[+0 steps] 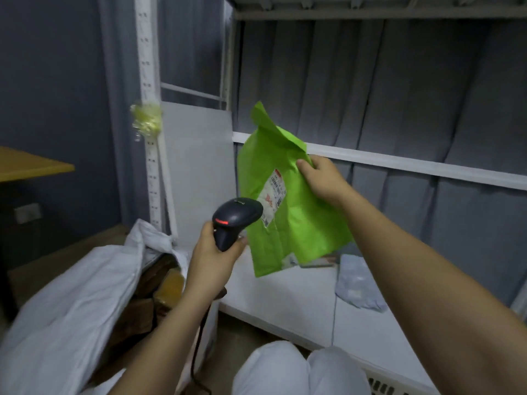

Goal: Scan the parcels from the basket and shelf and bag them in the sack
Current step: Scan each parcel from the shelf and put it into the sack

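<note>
— Green plastic, that parcel (288,201): where is it held?
— By its upper right edge. The right hand (320,181) pinches it there, thumb on the front, so the bag hangs down and left of the grip, above the white shelf (285,295).
— And the label (273,198)?
— Faces the scanner (232,220), which the left hand (212,258) grips by its handle, just beside the parcel's lower left edge.
— The sack?
— White sack (71,295) lies open at lower left, brown parcels (159,283) inside. A pale blue parcel (359,283) rests on the shelf, under the right forearm.
</note>
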